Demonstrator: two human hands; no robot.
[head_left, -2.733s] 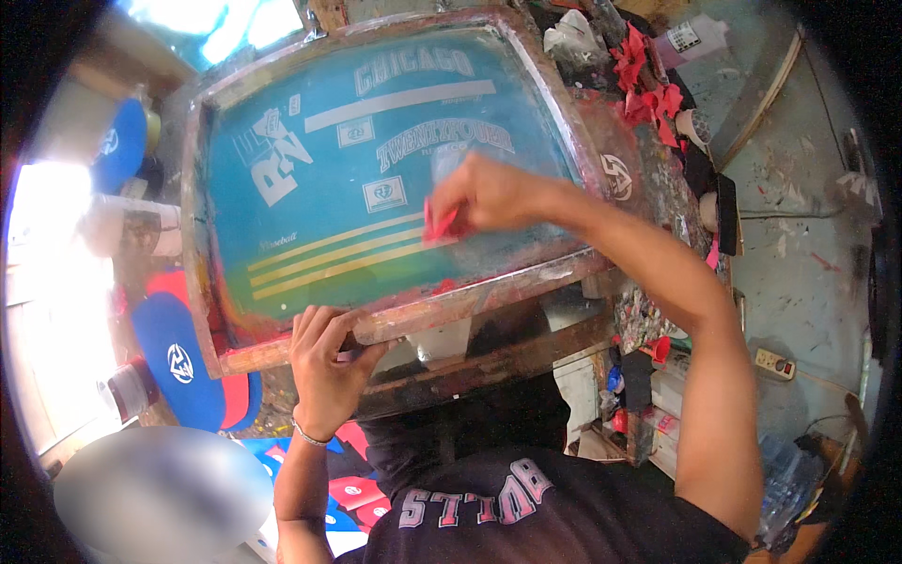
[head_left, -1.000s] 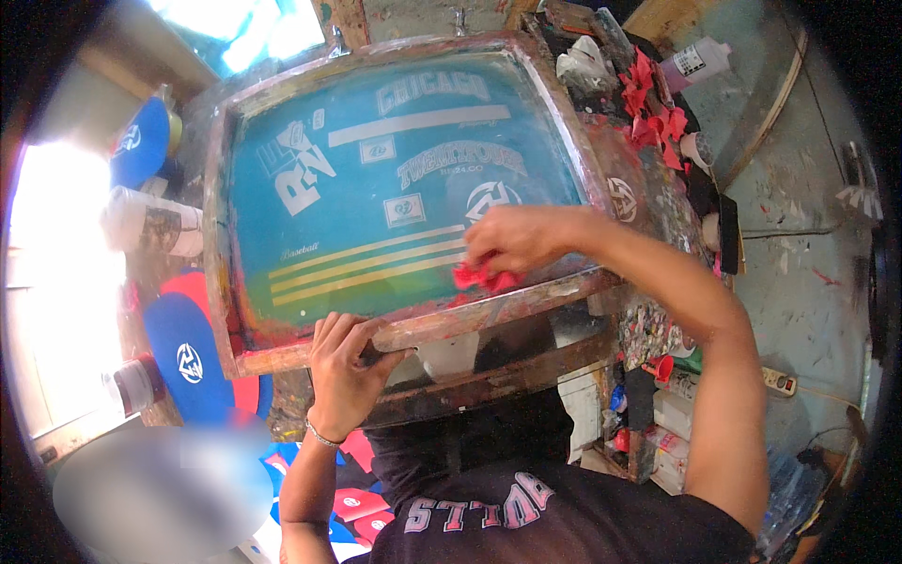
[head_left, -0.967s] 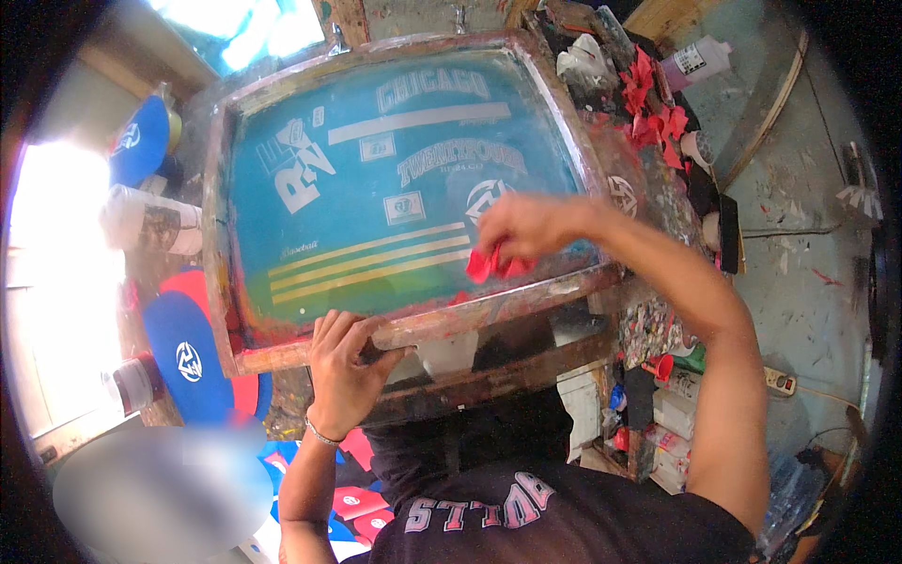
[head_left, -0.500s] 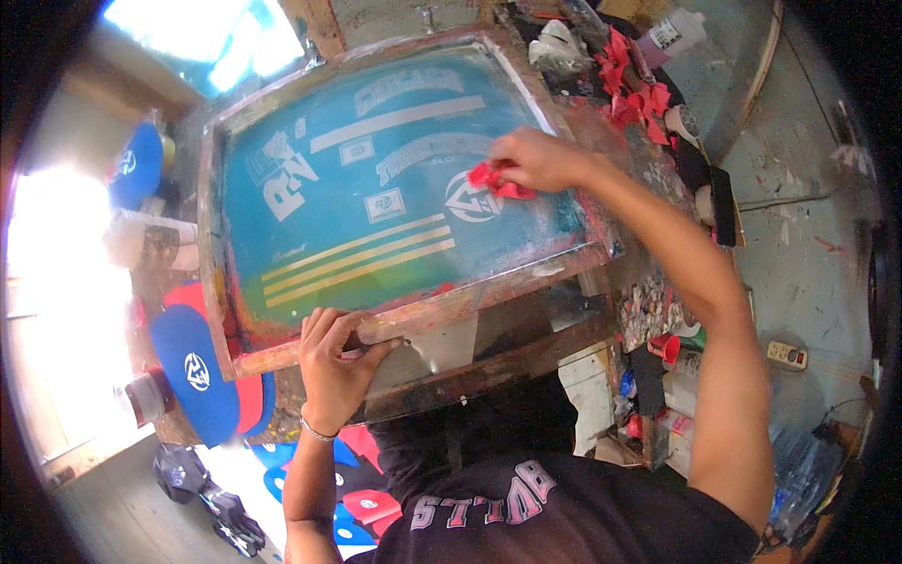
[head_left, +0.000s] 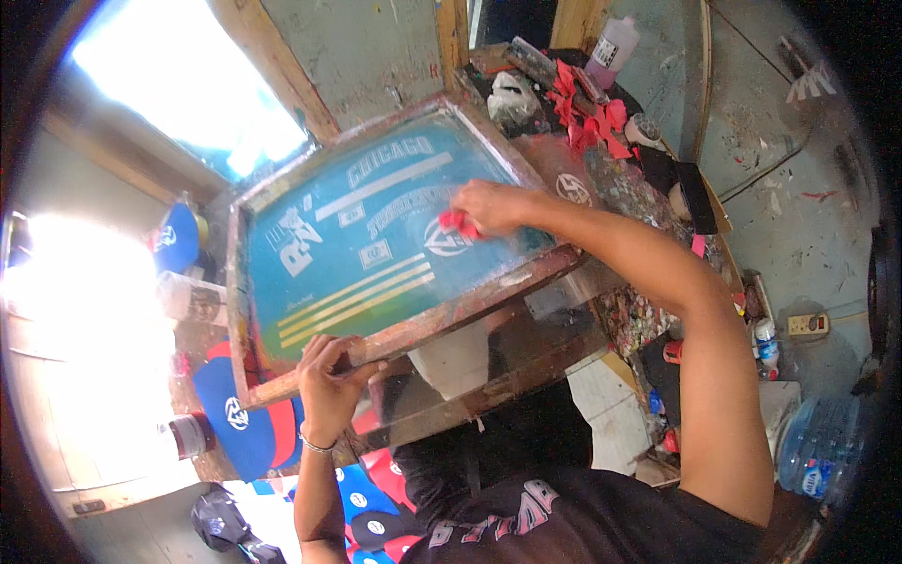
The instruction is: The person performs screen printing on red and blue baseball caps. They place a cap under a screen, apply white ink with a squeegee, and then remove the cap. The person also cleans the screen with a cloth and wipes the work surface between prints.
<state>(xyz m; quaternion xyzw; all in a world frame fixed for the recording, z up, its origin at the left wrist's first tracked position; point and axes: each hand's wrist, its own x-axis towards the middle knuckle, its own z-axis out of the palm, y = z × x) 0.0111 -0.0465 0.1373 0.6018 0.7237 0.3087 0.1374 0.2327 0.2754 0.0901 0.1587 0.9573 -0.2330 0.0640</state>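
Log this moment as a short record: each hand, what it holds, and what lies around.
left hand: grips the near wooden edge of the printing screen, which is tilted up
right hand: presses a red rag on the teal mesh
around: red rags piled on the spattered bench at right; blue and red caps at lower left; plastic bottle at top

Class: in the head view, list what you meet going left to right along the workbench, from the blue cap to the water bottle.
Blue cap → left hand → red rag → right hand → white wall socket → large blue water bottle.
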